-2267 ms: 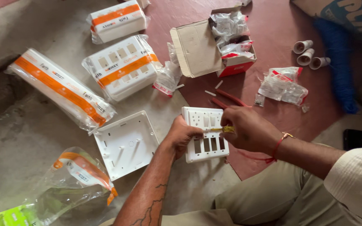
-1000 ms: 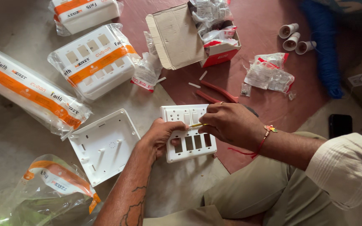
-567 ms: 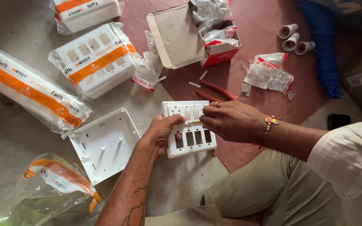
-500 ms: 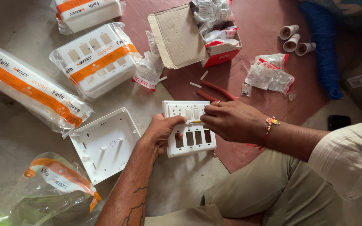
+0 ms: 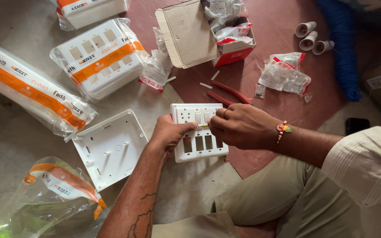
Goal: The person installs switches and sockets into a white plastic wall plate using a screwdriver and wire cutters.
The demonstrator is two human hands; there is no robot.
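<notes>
Left hand [image 5: 169, 133] grips the white switch plate [image 5: 198, 132] by its left edge, thumb over the front, steadying it on the floor just above the knees — right hand [image 5: 239, 127] closes over the plate's right side, fingertips pinching a thin yellowish tool [image 5: 203, 125] against the face. A white back box [image 5: 111, 147] lies open just left, red-handled pliers [image 5: 230, 92] just beyond the plate

Left hand [image 5: 168, 134] grips white switch plate [image 5: 198, 132] at left edge. Right hand [image 5: 239, 125] presses small tool [image 5: 203, 126] onto plate. Red pliers [image 5: 230, 92] just beyond. White back box [image 5: 111, 147] left.
</notes>
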